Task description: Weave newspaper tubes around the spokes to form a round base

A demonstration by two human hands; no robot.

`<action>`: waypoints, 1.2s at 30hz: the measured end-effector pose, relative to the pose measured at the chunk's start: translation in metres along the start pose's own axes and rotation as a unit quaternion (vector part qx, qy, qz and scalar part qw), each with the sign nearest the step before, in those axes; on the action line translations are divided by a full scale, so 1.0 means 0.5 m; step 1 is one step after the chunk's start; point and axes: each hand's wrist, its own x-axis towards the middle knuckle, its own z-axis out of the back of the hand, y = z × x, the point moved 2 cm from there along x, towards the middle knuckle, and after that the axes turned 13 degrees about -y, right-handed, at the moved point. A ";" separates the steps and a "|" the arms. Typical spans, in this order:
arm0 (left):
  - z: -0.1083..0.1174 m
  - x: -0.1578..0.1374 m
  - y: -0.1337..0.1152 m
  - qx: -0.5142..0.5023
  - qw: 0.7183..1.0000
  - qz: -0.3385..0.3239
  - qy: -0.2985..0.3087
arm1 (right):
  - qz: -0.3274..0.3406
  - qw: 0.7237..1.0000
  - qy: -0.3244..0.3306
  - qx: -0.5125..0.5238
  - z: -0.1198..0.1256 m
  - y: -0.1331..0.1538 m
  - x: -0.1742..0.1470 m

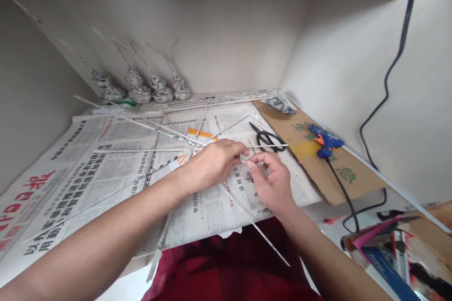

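Thin rolled-newspaper tubes (261, 230) cross one another and fan out like spokes over the newspaper. My left hand (221, 162) rests on the place where they meet and hides most of it. Its thumb and fingers are closed on a paper tube (243, 162), a short bit of which shows between my hands. Just to the right, my right hand (271, 178) pinches the same tube between thumb and forefinger. Black-handled scissors (270, 141) lie right behind my right hand. An orange strip (201, 133) sits flat beyond my left hand.
Several gourd-shaped woven paper pieces (141, 91) stand at the back left. A bundle of paper tubes (226, 99) lies along the back. Cardboard (332, 181) at the right bears a blue glue gun (327, 143) with a black cord. Newspaper sheets (116, 174) cover the table.
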 end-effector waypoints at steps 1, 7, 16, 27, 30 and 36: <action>-0.001 0.000 0.000 -0.005 1.000 0.005 0.003 | -0.005 1.000 0.002 0.001 0.000 -0.002 0.000; -0.002 -0.003 0.001 -0.007 1.000 0.017 0.004 | -0.002 0.999 -0.026 0.034 0.015 -0.001 0.009; -0.016 -0.012 -0.007 0.003 0.999 -0.027 0.034 | 0.080 0.994 0.065 -0.043 0.021 0.005 0.006; 0.012 -0.012 -0.038 0.030 0.995 0.003 -0.094 | -0.208 0.972 0.046 0.093 0.037 -0.035 -0.029; -0.005 -0.007 -0.021 -0.197 0.955 0.222 -0.025 | -0.210 0.972 0.036 0.098 0.038 -0.022 -0.031; -0.047 -0.014 -0.015 -0.437 0.782 0.444 -0.027 | -0.140 0.988 0.040 0.057 0.056 0.003 -0.035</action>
